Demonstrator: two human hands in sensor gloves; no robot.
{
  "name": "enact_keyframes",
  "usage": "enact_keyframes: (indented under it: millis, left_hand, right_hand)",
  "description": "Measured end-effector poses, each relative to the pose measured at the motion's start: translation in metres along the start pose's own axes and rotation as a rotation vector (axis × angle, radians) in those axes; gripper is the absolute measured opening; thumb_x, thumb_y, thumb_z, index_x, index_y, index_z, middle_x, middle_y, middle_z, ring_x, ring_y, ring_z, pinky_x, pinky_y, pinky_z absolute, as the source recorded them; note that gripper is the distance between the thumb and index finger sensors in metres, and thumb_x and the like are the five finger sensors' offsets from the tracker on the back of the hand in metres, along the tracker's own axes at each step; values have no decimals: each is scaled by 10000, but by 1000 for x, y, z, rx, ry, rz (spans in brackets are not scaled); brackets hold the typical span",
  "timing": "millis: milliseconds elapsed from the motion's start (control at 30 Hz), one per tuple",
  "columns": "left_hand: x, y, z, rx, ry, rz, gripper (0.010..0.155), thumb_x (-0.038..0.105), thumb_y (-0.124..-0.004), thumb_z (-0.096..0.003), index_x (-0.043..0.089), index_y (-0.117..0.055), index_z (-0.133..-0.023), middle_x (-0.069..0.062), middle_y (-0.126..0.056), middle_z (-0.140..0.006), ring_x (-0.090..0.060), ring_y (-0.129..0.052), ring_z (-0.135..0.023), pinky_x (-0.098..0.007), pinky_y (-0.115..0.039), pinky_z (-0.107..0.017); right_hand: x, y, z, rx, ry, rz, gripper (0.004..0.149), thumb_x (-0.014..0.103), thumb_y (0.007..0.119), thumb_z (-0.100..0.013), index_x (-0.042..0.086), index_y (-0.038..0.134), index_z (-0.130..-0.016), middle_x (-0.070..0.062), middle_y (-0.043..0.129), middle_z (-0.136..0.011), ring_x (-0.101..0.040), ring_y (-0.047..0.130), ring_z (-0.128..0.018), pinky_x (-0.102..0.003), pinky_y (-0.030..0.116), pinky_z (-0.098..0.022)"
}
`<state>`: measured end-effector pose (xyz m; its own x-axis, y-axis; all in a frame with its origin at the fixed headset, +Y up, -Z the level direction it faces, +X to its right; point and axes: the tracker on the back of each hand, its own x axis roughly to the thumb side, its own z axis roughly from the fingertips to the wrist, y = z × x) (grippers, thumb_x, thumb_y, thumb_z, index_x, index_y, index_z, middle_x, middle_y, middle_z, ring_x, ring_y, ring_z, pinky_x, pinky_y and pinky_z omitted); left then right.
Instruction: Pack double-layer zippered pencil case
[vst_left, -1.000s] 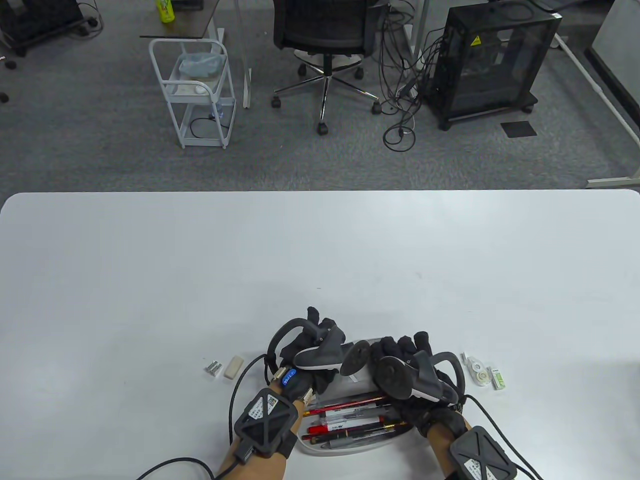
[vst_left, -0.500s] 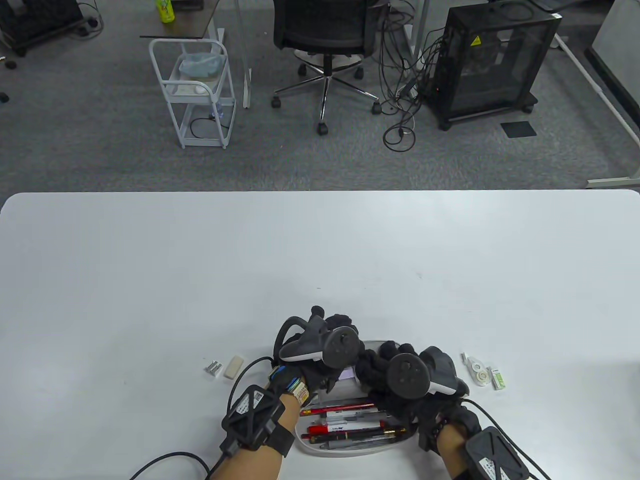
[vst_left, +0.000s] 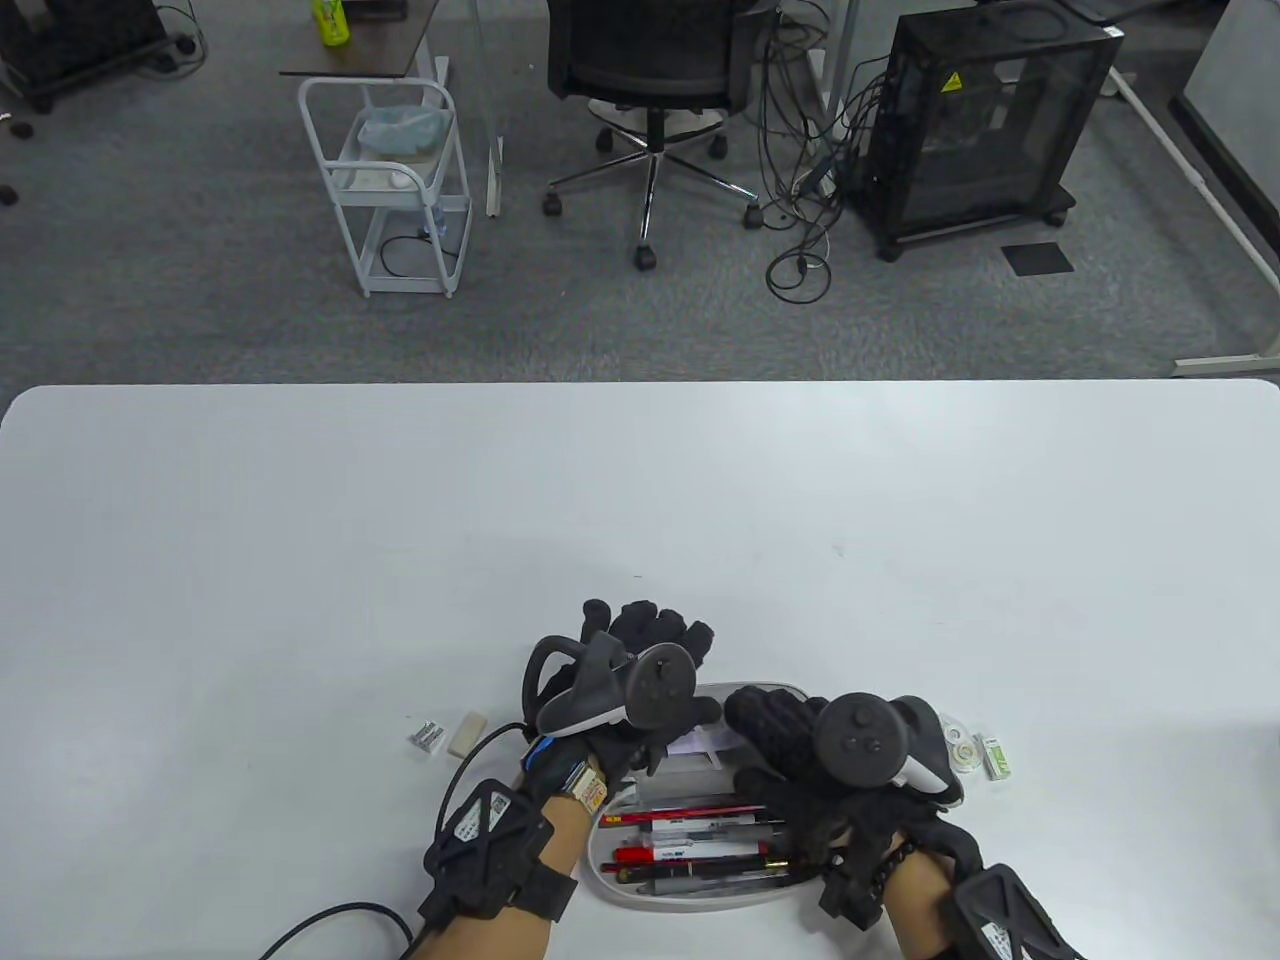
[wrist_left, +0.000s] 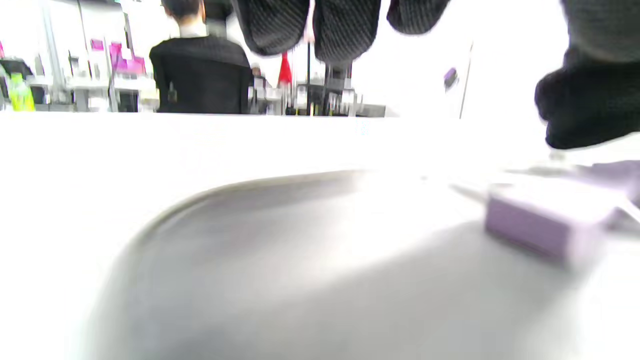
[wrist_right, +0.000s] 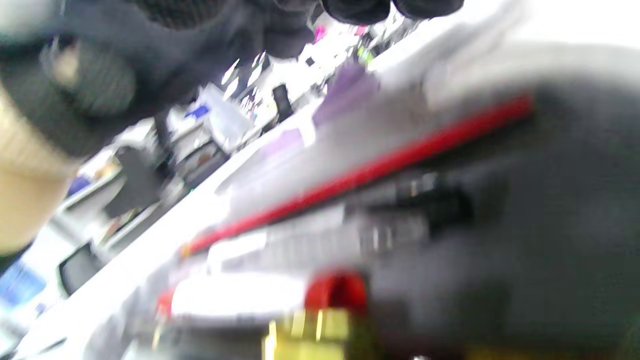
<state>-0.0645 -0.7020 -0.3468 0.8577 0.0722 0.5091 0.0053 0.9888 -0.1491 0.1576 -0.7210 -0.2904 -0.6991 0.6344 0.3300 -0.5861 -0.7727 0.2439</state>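
The white pencil case (vst_left: 690, 898) lies open near the table's front edge, with red and black pens (vst_left: 700, 835) in its near half. A small lavender box (vst_left: 700, 745) sits in its far half, and the left wrist view shows the lavender box (wrist_left: 530, 227) on the grey lining (wrist_left: 280, 250). My left hand (vst_left: 650, 630) is at the case's far left rim, and its fingertips (wrist_left: 345, 30) hang free above the table. My right hand (vst_left: 765, 720) lies palm down across the case's right end, fingers stretched toward the box. A red pen (wrist_right: 360, 175) shows blurred just under it.
Left of the case lie a white eraser (vst_left: 466, 733) and small silver pieces (vst_left: 427, 738). Right of it lie a correction tape (vst_left: 962, 743) and a small green-and-white item (vst_left: 996, 756). Cables trail from both wrists off the front edge.
My right hand has turned palm down and slid right and lower over the case. My left hand has shifted left and farther away, uncovering the lavender box.
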Motion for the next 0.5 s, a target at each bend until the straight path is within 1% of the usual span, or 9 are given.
enact_keyframes:
  millis: [33,67,100,133,200,267,333,367,500]
  left_hand:
    - [-1,-4,1,-86,5,-2,984,781,-705,-323,301,-325,-1093,-108,-460,-1201,-493,-474,-1122,-732,-346,-755]
    - [-3,-10,2,-211,20,-9,1022,786,-708,-321,298,-251,-1094,-121,-382,-1214,-507,-407,-1131,-735,-307,-758]
    - [-5,-17,3,-319,37,-23,1058,784,-713,-320,287,-178,-1086,-132,-319,-1217,-517,-366,-1133,-735,-281,-760]
    - [-5,-20,5,-349,46,-43,1075,784,-721,-312,284,-154,-1077,-137,-312,-1213,-517,-371,-1132,-731,-290,-760]
    - [-8,-25,7,-332,61,-122,1088,773,-738,-305,261,-164,-1074,-140,-343,-1208,-518,-412,-1127,-730,-311,-759]
    - [-9,-27,4,-327,73,-167,1086,764,-747,-309,256,-163,-1071,-131,-358,-1206,-512,-423,-1128,-729,-313,-760]
    - [-9,-30,-2,-347,67,-156,1093,769,-740,-298,245,-165,-1066,-102,-440,-1192,-498,-458,-1125,-720,-327,-762]
    - [-9,-31,-4,-346,75,-134,1089,763,-747,-295,228,-200,-1070,-89,-545,-1158,-488,-499,-1116,-719,-337,-761]
    - [-8,-29,-12,-292,84,-154,1098,766,-771,-259,213,-284,-1074,-80,-619,-1117,-446,-599,-1088,-719,-360,-759]
  right_hand:
    - [1,-6,3,-41,16,26,720,512,693,-476,155,472,-1061,-147,596,-1119,-461,569,-1032,-643,346,-723]
    - [3,-14,7,-82,40,85,699,516,696,-473,143,537,-1042,-148,673,-1080,-454,644,-998,-638,392,-717]
    - [6,-23,12,-79,64,169,659,520,703,-469,145,632,-1006,-145,754,-1036,-450,708,-962,-639,423,-709]
    - [8,-28,14,-55,87,236,616,528,700,-471,154,717,-960,-127,837,-976,-434,778,-915,-626,458,-706]
    - [12,-38,22,68,182,425,564,542,691,-479,173,785,-895,-86,918,-872,-378,870,-821,-582,526,-698]
    - [8,-36,30,164,285,501,551,551,696,-480,174,817,-863,-68,954,-803,-354,910,-759,-569,559,-685]
    - [1,-24,36,223,329,526,552,548,720,-462,163,846,-837,-69,982,-757,-351,940,-715,-559,591,-667]
    - [-1,-18,38,255,332,533,557,548,729,-454,164,847,-839,-70,986,-755,-349,943,-713,-556,596,-664]
    - [-7,4,42,327,327,493,639,548,749,-432,114,777,-900,-79,955,-814,-359,923,-761,-555,589,-670]
